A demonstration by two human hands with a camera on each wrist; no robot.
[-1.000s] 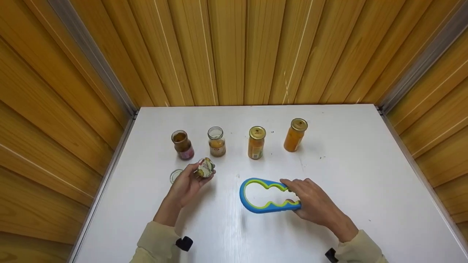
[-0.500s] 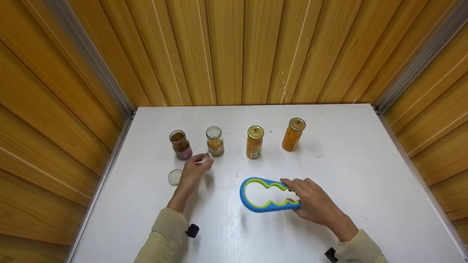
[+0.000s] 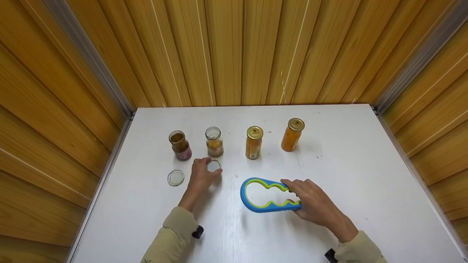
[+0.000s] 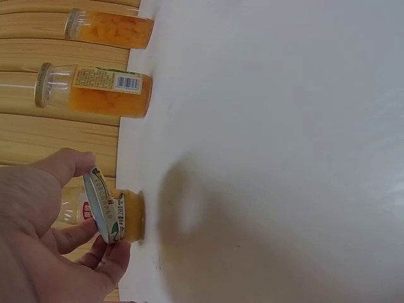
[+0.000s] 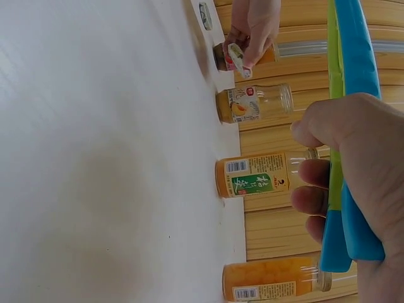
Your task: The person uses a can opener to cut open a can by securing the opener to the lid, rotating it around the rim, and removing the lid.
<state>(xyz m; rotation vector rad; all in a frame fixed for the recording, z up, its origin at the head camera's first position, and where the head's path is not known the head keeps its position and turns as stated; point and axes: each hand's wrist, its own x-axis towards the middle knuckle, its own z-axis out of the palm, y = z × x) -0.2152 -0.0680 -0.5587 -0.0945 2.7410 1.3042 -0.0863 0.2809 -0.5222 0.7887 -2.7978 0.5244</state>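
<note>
My left hand pinches a jar lid by its rim, thumb on one side and fingers on the other. The lid's pale inside faces up in the head view; its printed top shows in the left wrist view. Just behind it stands an uncapped glass jar with amber contents at the bottom. At the right, my right hand grips the handle ends of a blue and green jar opener, held over the table with its loop pointing left. Nothing sits inside the loop.
An uncapped dark brown jar stands at the left, with another lid lying before it. Two capped jars of orange fruit, a nearer one and a farther one, stand to the right. Wooden panels enclose the white table.
My left hand has turned the lid from printed side up to inside up and brought it down in front of the amber jar. The right hand and opener have stayed put.
</note>
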